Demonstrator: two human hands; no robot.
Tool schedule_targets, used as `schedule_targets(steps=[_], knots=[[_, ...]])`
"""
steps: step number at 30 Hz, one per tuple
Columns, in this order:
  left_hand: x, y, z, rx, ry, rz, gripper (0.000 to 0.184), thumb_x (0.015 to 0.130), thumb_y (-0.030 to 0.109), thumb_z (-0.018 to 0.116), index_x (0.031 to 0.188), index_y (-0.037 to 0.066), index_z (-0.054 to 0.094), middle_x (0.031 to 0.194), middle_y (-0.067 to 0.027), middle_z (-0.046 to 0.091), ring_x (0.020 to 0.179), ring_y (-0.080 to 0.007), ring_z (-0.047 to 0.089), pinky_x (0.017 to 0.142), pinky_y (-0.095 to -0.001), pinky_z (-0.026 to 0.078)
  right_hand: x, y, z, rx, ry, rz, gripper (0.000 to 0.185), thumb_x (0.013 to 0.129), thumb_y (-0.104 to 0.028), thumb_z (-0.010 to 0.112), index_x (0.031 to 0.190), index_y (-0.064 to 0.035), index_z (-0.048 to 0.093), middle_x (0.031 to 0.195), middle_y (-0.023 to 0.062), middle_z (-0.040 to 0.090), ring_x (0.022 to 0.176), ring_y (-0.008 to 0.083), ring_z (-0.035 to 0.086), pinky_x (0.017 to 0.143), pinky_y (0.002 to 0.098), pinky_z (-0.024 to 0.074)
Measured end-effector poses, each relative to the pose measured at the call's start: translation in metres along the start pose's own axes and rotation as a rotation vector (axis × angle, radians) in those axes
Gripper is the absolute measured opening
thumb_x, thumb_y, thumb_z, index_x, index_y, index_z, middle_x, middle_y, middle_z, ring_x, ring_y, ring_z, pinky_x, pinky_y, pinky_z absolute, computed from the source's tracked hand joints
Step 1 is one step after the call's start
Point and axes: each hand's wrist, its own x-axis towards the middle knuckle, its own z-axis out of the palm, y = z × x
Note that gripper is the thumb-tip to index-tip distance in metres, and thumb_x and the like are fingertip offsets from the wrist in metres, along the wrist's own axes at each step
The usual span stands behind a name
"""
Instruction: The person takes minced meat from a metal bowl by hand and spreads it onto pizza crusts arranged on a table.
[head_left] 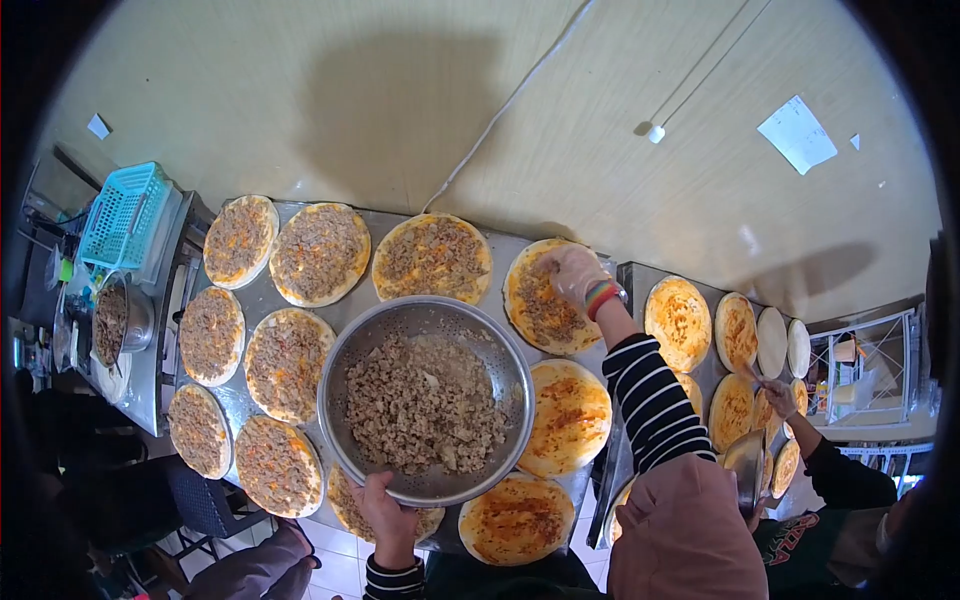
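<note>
Head view: left hand point(388, 520) clamped on rim of bowl point(510, 370), round, shiny metal, directly beyond left fingers. Meat point(425, 405) inside: coarse, crumbly, brown-grey. Right hand point(578, 278) in thin pale glove, at pizza point(548, 322); finger spread cannot be told. Pizza under right fingers: flat, round, partly meat-covered. Nearer body than right fingers: crust point(570, 415), smeared orange. Metal table point(505, 238) beneath.

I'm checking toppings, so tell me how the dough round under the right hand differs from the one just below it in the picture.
The upper round carries brown crumbled topping; the lower round shows orange sauce with darker patches. The right hand is at the upper round; no hand is on the lower round. Both are flat, with pale rims.
</note>
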Motion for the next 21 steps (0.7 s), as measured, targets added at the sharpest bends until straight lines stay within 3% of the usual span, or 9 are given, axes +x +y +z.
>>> schedule_targets(steps=[2,6,8,11,15,21], knots=[[0.005,-0.006,-0.013,-0.021,0.019,0.014,0.051,0.066,0.000,0.043,0.117,0.002,0.040,0.103,-0.0123,0.050,0.091,-0.0256,0.054,0.079,-0.0382,0.049,0.003,-0.011,0.006,-0.243,-0.095,-0.152,0.018,0.073,-0.013,0.057,0.088,-0.0154,0.068,0.092,0.0149,0.063,0.089,0.0276,0.060,0.082,0.0351,0.0460],[0.006,-0.002,-0.017,0.085,0.016,0.024,0.051,0.067,0.000,0.043,0.117,0.002,0.040,0.102,-0.0120,0.050,0.089,-0.0251,0.055,0.078,-0.0374,0.049,0.011,-0.033,0.002,-0.349,-0.227,-0.049,0.017,0.074,-0.013,0.055,0.086,-0.0149,0.067,0.095,0.0145,0.063,0.089,0.0268,0.059,0.083,0.0352,0.0454],[0.004,0.002,-0.013,0.000,0.009,0.005,0.050,0.067,0.000,0.042,0.117,0.002,0.040,0.102,-0.0114,0.050,0.089,-0.0246,0.054,0.078,-0.0372,0.050,0.000,-0.039,0.010,-0.504,-0.320,-0.199,0.017,0.073,-0.012,0.055,0.085,-0.0137,0.067,0.091,0.0141,0.062,0.086,0.0282,0.059,0.079,0.0364,0.0466],[0.007,0.001,-0.017,-0.021,0.034,0.015,0.049,0.067,0.000,0.042,0.117,0.003,0.040,0.102,-0.0106,0.050,0.090,-0.0237,0.054,0.078,-0.0365,0.049,-0.017,-0.036,0.010,-0.287,-0.150,-0.221,0.014,0.073,-0.012,0.054,0.081,-0.0101,0.066,0.086,0.0139,0.061,0.083,0.0289,0.060,0.076,0.0366,0.0478],[0.004,0.009,-0.008,0.001,0.061,0.039,0.049,0.067,0.000,0.042,0.116,0.003,0.041,0.104,-0.0104,0.049,0.092,-0.0232,0.054,0.079,-0.0361,0.049,-0.032,-0.041,0.024,-0.357,-0.122,-0.358,0.013,0.074,-0.012,0.053,0.078,-0.0080,0.065,0.085,0.0132,0.060,0.082,0.0285,0.060,0.073,0.0369,0.0487],[0.009,0.008,-0.015,-0.040,0.033,0.037,0.048,0.067,0.001,0.042,0.115,0.003,0.041,0.105,-0.0113,0.049,0.093,-0.0245,0.053,0.081,-0.0372,0.049,-0.060,-0.050,0.018,-0.528,-0.297,-0.265,0.013,0.075,-0.012,0.052,0.079,-0.0117,0.064,0.085,0.0130,0.059,0.082,0.0277,0.060,0.074,0.0365,0.0492]])
